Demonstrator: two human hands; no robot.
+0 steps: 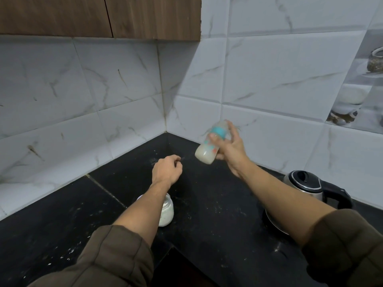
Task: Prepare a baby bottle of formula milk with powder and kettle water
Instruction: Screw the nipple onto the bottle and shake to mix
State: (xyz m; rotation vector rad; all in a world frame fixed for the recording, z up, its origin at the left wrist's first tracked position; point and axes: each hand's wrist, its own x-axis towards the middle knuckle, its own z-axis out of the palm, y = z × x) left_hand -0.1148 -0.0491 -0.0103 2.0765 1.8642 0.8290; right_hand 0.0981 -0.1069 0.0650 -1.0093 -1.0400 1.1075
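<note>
My right hand (229,149) holds the baby bottle (209,149) in the air above the black counter, near the corner of the tiled walls. The bottle is tilted, its teal collar and clear cap up to the right, and milky white liquid fills its lower part. It looks blurred. My left hand (166,169) hovers over the counter to the left of the bottle, fingers curled in, with nothing visible in it. A glass jar of white powder (166,212) stands on the counter under my left forearm, partly hidden by it.
A steel electric kettle (310,187) with a black lid and handle stands at the right, behind my right forearm. White specks dot the black counter (207,204). Marble-look tiled walls meet at the corner behind. Wooden cabinets (99,15) hang above on the left.
</note>
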